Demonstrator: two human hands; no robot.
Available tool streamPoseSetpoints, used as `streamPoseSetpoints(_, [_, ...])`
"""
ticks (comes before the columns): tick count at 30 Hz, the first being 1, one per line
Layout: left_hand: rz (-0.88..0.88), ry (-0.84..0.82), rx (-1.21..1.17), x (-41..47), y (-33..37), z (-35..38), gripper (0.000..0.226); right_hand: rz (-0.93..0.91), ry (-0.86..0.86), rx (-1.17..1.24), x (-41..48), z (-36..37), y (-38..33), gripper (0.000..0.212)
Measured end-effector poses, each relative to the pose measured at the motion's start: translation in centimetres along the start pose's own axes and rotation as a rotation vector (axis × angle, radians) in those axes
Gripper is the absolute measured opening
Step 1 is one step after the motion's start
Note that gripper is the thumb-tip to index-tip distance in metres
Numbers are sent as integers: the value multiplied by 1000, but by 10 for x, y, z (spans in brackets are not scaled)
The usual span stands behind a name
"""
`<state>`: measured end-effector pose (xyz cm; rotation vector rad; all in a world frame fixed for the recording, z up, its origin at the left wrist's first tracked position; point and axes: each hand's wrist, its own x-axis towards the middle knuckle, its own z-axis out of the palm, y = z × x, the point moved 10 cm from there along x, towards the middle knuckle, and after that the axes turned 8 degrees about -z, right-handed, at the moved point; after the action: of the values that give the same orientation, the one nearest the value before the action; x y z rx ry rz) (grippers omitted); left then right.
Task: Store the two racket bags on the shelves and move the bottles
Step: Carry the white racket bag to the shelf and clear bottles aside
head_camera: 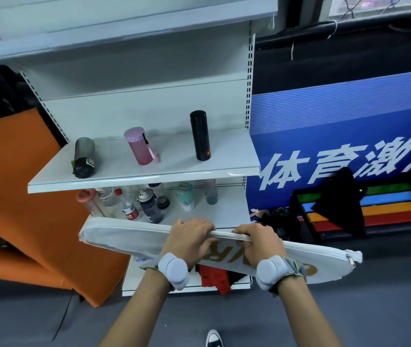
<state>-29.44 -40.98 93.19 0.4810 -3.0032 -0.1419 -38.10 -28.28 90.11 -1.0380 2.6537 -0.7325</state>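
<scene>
I hold a long white racket bag [124, 240] flat in front of the white shelf unit, its zipper end pointing right. My left hand [189, 237] and my right hand [258, 242] both grip its upper edge near the middle. On the middle shelf [229, 162] stand a grey bottle [84, 156], a pink bottle [138, 145] and a tall black flask [199, 135]. Several more bottles crowd the lower shelf [229, 211], among them a clear one with a red cap [127, 205] and a mint one [185, 196]. No second bag is in view.
Red and black cloth [214, 278] lies on the bottom shelf under the bag. Orange mats [24, 196] lean at the left. A blue banner [337, 131] and a striped bench [387, 209] with black clothing stand at the right. Grey floor lies below.
</scene>
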Motion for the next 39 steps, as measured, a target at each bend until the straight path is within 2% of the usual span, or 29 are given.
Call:
streamPoseSetpoints(3, [37,-96,-136,34,-5,-6,49,39,-54,-52,21,2,10,37])
streamPoseSetpoints(8, [-21,186,-154,130,-45,-70,43,98,-100,-78,64,-7,21,34])
streamPoseSetpoints(13, [-156,285,-139,218,-90,-104,73,138,-48,-115,92,-18,30,30])
streamPoseSetpoints(16, [-180,222,-131,264,-108,-99,84,184,18,-108,106,-24,39,32])
streamPoseSetpoints(19, [-177,116,-182,287,-113,-88,83,227,24,-86,112,-32,48,35])
streamPoseSetpoints(22, [-171,96,-227,296,-109,-82,72,238,52,-92,113,-45,50,36])
streamPoseSetpoints(27, [-169,220,-319,287,-93,-98,51,241,76,-78,110,-68,53,38])
streamPoseSetpoints(30, [-168,284,-323,275,-81,-105,54,239,116,-62,103,-82,55,38])
streamPoseSetpoints(34, [-93,489,-373,242,-55,-137,60,204,182,-22,89,-107,52,34])
streamPoseSetpoints(39, [28,729,-397,193,-26,-190,70,183,302,-8,79,-140,36,41])
